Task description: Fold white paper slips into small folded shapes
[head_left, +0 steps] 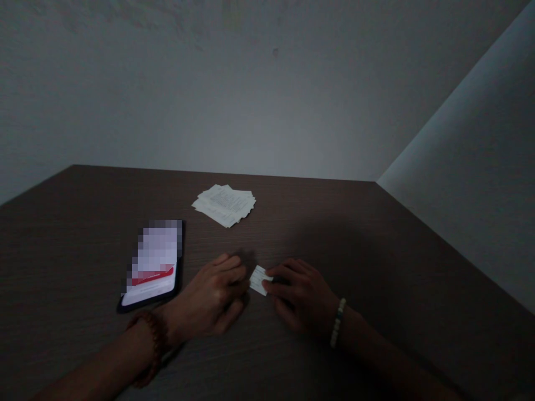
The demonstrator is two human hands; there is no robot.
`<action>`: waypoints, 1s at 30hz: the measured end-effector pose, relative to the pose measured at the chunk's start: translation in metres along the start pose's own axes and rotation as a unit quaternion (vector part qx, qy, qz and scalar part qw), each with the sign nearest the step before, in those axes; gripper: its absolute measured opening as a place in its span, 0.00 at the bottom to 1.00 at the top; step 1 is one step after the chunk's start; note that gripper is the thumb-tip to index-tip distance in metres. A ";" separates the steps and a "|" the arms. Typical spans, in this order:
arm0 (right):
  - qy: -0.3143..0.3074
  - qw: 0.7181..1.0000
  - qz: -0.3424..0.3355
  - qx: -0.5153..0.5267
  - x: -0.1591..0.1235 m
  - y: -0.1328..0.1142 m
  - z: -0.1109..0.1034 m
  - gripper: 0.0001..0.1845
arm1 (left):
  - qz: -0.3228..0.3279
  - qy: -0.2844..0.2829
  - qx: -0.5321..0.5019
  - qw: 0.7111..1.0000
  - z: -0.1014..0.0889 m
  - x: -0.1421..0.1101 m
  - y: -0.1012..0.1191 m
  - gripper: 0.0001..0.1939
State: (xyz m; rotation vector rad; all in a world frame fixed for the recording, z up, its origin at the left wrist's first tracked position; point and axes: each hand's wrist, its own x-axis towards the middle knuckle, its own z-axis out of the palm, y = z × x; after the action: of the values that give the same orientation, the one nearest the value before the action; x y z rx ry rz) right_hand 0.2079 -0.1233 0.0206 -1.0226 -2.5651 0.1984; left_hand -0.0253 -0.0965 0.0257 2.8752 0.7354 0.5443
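Note:
A small white slip of paper (258, 279) with faint printed lines lies between my two hands, low over the dark table. My right hand (298, 292) has its fingertips closed on the slip's right side, covering that edge. My left hand (221, 289) is curled with its knuckles up, right at the slip's left corner. Whatever its fingers hold, if anything, is hidden under the hand. Beyond both hands rests a loose pile of printed white papers (225, 205), fanned unevenly.
Left of my left hand, a phone (152, 267) with a lit, partly blurred screen and a red band lies on the brown table (200, 362). A pale wall (267, 111) stands behind the table's far edge, with another wall surface (480, 167) on the right.

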 end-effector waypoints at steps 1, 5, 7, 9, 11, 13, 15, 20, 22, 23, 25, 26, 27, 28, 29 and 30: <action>-0.002 1.000 -0.001 -0.001 0.000 0.000 0.000 0.16 | 0.005 0.008 -0.006 1.000 0.000 -0.001 -0.001 0.11; -0.006 1.000 -0.007 -0.005 0.000 0.002 0.001 0.15 | 0.010 0.039 -0.034 0.999 0.002 -0.002 -0.002 0.12; -0.005 1.000 -0.011 -0.006 0.000 0.002 0.002 0.15 | -0.007 0.046 -0.041 0.998 0.003 0.000 -0.003 0.12; -0.004 1.000 -0.013 -0.005 0.000 0.003 0.002 0.14 | -0.021 0.038 -0.039 0.998 0.004 0.002 -0.004 0.13; -0.003 1.000 -0.015 -0.004 0.001 0.003 0.000 0.14 | -0.037 0.028 -0.026 0.999 0.006 0.004 -0.005 0.13; -0.001 1.000 -0.021 -0.004 0.002 0.003 -0.001 0.14 | -0.060 0.013 -0.009 0.998 0.007 0.005 -0.006 0.14; 0.004 1.000 -0.023 -0.005 0.002 0.004 -0.001 0.13 | -0.083 0.000 0.004 0.997 0.008 0.005 -0.007 0.14; 0.023 1.000 -0.016 0.002 0.004 0.005 0.002 0.10 | -0.108 -0.004 0.006 0.994 0.009 0.005 -0.006 0.14; 0.029 0.999 -0.015 0.005 0.005 0.005 0.004 0.08 | -0.113 -0.002 0.000 0.994 0.008 0.006 -0.005 0.14; 0.031 0.999 -0.016 0.003 0.006 0.005 0.005 0.07 | -0.117 -0.001 -0.003 0.993 0.007 0.006 -0.005 0.13; 0.032 0.999 -0.021 -0.002 0.008 0.005 0.006 0.07 | -0.125 -0.001 -0.009 0.992 0.006 0.008 -0.005 0.13; 0.029 0.999 -0.022 -0.006 0.009 0.005 0.006 0.06 | -0.128 0.000 -0.012 0.992 0.005 0.009 -0.005 0.13; 0.024 0.999 -0.023 -0.009 0.009 0.005 0.005 0.06 | -0.130 0.001 -0.013 0.991 0.005 0.010 -0.005 0.12; 0.019 0.999 -0.024 -0.012 0.010 0.005 0.005 0.06 | -0.131 0.002 -0.014 0.991 0.004 0.011 -0.005 0.12; 0.015 0.999 -0.024 -0.015 0.011 0.005 0.004 0.06 | -0.131 0.003 -0.013 0.991 0.004 0.011 -0.005 0.12; 0.013 0.999 -0.024 -0.018 0.012 0.004 0.003 0.06 | -0.130 0.003 -0.010 0.991 0.004 0.011 -0.005 0.12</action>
State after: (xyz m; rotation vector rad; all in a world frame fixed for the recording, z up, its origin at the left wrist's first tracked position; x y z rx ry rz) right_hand 0.2014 -0.1123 0.0197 -0.9697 -2.5758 0.1250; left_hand -0.0169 -0.0871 0.0245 2.7003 1.0778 0.5208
